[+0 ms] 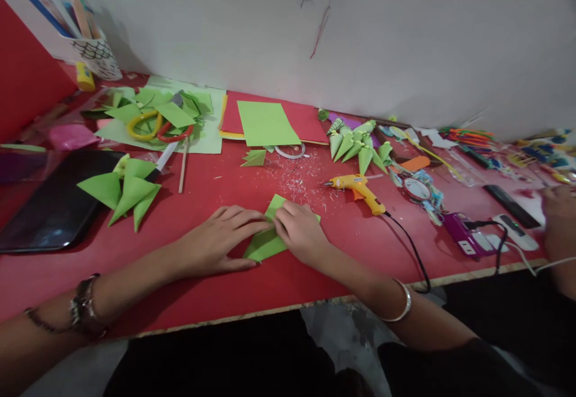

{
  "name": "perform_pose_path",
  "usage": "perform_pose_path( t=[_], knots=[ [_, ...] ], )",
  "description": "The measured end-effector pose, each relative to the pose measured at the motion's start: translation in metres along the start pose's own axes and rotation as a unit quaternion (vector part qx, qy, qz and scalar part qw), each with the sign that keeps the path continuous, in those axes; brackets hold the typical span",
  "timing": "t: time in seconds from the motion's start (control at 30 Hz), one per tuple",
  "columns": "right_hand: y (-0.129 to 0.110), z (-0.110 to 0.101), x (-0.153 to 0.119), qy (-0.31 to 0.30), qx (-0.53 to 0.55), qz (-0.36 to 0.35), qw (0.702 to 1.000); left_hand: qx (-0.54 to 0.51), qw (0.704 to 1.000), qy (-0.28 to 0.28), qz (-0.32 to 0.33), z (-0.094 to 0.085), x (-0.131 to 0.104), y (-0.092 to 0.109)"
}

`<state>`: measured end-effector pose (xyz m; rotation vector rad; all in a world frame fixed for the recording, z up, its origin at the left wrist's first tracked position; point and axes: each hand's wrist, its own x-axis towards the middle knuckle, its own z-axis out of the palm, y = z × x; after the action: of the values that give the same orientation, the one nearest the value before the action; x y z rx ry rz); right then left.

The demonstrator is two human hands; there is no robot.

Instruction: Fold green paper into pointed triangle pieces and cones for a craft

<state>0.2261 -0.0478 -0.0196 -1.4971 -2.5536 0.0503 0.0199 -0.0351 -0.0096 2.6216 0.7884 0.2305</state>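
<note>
A light green sheet of paper [269, 244] lies on the red tabletop in front of me, partly folded. My left hand [220, 240] rests at its left side, fingers stretched out with the tips on the paper and the thumb apart near the lower corner. My right hand [300, 229] is closed, its curled fingers pressing on the paper's upper right part and hiding some of it. Both hands nearly meet at the middle of the sheet. Beyond them, paper scraps [297, 184] are strewn over the table.
A yellow glue gun [360, 190] lies right of my hands, its cord running to a purple power strip [468, 235]. Green paper cones [353, 142] sit behind it. To the left are a folded green paper piece [130, 190], a dark tablet [49, 205] and scissors [144, 127]. Another person's hand [560, 217] is far right.
</note>
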Motion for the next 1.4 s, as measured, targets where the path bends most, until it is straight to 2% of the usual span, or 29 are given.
perform_pose_path(
  t=[0.2, 0.6, 0.7, 0.9, 1.0, 1.23, 1.4],
  knots=[
    [0.002, -0.001, 0.001, -0.015, -0.001, -0.013, 1.0, 0.016, 0.996, -0.028, 0.089, 0.0, 0.004, 0.0],
    [0.001, -0.004, 0.003, -0.011, -0.022, -0.017, 1.0, 0.083, 0.987, -0.049, 0.131, -0.004, 0.005, 0.002],
    [0.0, -0.005, 0.003, -0.019, -0.025, -0.02, 0.999, 0.106, 0.984, -0.039, 0.139, -0.004, 0.004, 0.003],
    [0.0, -0.004, 0.004, -0.027, -0.025, -0.013, 0.999, 0.133, 0.976, 0.026, 0.168, -0.004, 0.004, 0.006],
    [0.0, -0.005, 0.004, -0.028, -0.021, -0.013, 0.999, 0.133, 0.973, 0.019, 0.186, -0.007, 0.0, 0.005],
    [0.0, -0.005, 0.005, -0.038, -0.017, -0.01, 0.999, 0.139, 0.968, -0.038, 0.208, -0.008, -0.023, -0.009],
    [0.0, -0.003, 0.005, -0.028, -0.02, -0.008, 0.999, 0.114, 0.974, -0.03, 0.191, -0.007, -0.035, -0.013]
  ],
)
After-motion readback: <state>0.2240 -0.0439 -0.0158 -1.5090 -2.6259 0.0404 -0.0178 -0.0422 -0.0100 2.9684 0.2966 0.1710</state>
